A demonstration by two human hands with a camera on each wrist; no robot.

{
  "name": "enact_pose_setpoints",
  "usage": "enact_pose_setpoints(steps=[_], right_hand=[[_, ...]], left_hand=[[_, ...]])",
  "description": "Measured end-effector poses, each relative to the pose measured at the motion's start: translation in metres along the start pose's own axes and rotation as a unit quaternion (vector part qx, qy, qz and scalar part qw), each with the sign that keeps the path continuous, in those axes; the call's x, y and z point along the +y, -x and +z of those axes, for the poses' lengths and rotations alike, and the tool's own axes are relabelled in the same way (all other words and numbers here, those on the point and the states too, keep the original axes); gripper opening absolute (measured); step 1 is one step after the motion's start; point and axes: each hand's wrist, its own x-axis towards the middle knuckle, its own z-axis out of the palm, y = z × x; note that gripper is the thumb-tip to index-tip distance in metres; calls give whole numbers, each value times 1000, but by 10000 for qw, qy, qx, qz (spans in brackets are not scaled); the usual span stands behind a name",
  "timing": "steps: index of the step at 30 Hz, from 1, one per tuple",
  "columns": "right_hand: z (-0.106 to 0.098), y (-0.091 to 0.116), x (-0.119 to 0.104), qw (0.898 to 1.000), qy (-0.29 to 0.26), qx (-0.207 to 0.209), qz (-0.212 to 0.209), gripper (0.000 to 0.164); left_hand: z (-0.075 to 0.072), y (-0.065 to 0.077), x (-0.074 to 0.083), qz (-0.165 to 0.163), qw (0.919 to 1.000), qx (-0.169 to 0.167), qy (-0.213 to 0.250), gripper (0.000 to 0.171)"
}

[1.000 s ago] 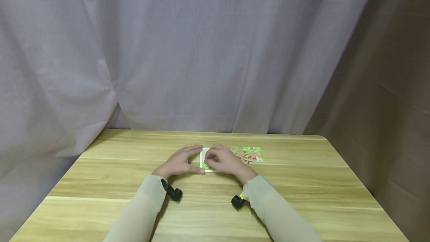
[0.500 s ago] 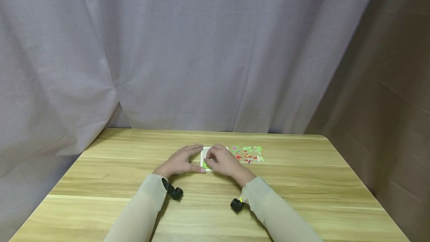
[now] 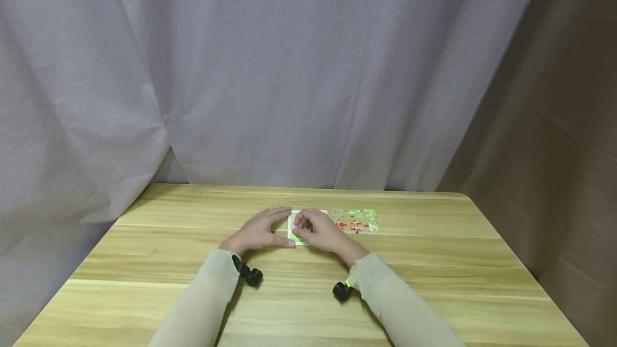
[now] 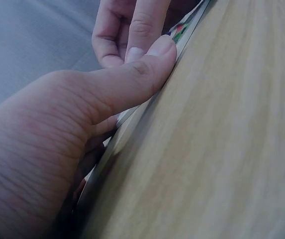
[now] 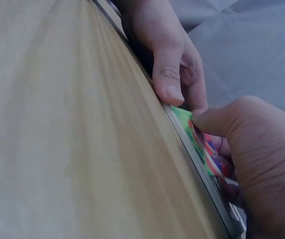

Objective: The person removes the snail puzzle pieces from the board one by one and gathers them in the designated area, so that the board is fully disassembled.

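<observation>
A shallow white-bordered puzzle tray [image 3: 290,223] lies on the table between both hands. My left hand [image 3: 260,232] spans its left side, thumb at the near corner and straight fingers at the far corner. Over the tray, my right hand [image 3: 322,232] has thumb and fingers curled together at a bright jigsaw piece. In the right wrist view, the right thumb tip meets the green part of the jigsaw piece [image 5: 183,118], with red and blue print behind it. The left wrist view shows the left thumb [image 4: 132,82] along the tray's edge; the right hand hides much of the tray.
Several loose jigsaw pieces [image 3: 355,226], green, red and white, lie in rows just right of the tray. The wooden table [image 3: 299,304] extends toward me and to both sides. A grey curtain [image 3: 270,79] hangs behind its far edge.
My right hand stays over the tray while its fingers shift slightly, now showing a gap between index finger and thumb with print beneath. My left hand holds its place.
</observation>
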Motion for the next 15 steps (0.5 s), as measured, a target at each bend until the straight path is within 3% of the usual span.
enact_pose_setpoints(steps=[4,10,15], right_hand=[[-3,1,-2,9998,-61,-117,131,17],[-4,1,2,9995,-256,-154,-82,18],[-4,1,5,9995,-306,-108,-21,18]], left_hand=[[0,0,0,2,10000,1,-13,99],[0,1,0,0,10000,26,10,100],[0,0,0,-39,10000,31,59,100]])
